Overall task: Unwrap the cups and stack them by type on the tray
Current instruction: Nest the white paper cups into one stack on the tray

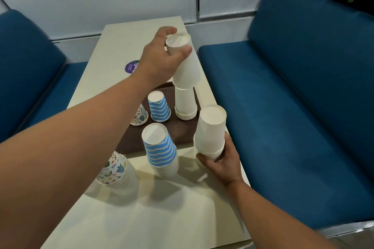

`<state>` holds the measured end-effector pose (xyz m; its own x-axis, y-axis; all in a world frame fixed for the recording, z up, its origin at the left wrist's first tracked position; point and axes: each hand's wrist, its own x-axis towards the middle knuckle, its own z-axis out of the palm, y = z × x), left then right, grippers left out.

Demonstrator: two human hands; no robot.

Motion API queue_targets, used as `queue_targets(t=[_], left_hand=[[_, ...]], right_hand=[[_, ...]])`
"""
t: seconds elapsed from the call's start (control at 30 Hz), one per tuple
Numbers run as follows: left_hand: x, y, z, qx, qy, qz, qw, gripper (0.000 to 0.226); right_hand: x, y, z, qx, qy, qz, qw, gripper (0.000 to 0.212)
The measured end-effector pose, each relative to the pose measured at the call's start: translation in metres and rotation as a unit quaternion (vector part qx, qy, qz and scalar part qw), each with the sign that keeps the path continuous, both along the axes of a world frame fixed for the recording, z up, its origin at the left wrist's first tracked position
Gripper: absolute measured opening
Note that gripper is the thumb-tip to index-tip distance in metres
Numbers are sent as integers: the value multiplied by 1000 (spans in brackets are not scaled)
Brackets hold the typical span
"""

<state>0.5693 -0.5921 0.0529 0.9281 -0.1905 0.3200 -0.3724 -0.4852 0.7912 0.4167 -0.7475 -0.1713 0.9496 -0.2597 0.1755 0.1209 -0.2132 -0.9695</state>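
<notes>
Gripping an upturned plain white cup (185,60), the left hand (162,60) holds it over the white stack (185,105) on the brown tray (182,131). Its forearm hides part of the patterned stack (114,170) near the table's (153,208) left edge. Between the arms stand blue-striped stacks (160,147). Rightward, the right hand (222,159) clasps another smooth white stack (211,131) beside the table's right edge.

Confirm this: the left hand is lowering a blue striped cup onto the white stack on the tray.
Wrong in one respect: the head view shows the left hand lowering a plain white cup, not a blue striped one, onto the white stack on the tray.
</notes>
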Motion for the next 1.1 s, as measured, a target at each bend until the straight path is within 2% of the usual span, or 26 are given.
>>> queue_targets(t=[0.07, 0.17, 0.33, 0.47, 0.53, 0.63, 0.7, 0.77, 0.83, 0.9, 0.93, 1.1], left_hand=[[11, 1, -6, 60, -28, 6, 998, 54], [21, -3, -17, 99, -20, 18, 995, 45], [31, -8, -48, 134, 72, 28, 988, 42], [36, -5, -60, 266, 132, 1, 955, 39], [33, -5, -49, 285, 126, -8, 950, 41], [11, -9, -16, 268, 71, -27, 961, 41], [-14, -15, 4, 223, 54, -88, 969, 38], [-43, -20, 14, 203, 76, -180, 959, 39], [-64, -24, 13, 280, 69, -247, 925, 55], [-74, -27, 3, 379, 34, -268, 885, 69], [-76, -28, -1, 405, 20, -264, 875, 68], [-79, -26, -2, 383, -14, -251, 889, 52]], right_hand=[[0, 0, 0, 4, -2, 0, 1000, 77], [1, 1, -3, 11, 2, -1, 1000, 80], [2, 2, -5, 24, 19, -6, 1000, 82], [2, 2, -3, 26, 22, -9, 999, 80], [2, 1, -3, 20, 19, -8, 1000, 81], [1, 0, -2, -2, 11, -4, 1000, 80], [1, 1, 0, -2, 2, -4, 1000, 77], [0, 2, 1, 10, -1, -4, 1000, 76], [0, 2, 2, 30, 2, -3, 1000, 75], [-1, 3, 4, 42, 4, 0, 999, 74], [-1, 4, 5, 46, 4, 3, 999, 74], [-1, 4, 6, 49, 3, 7, 999, 70]])
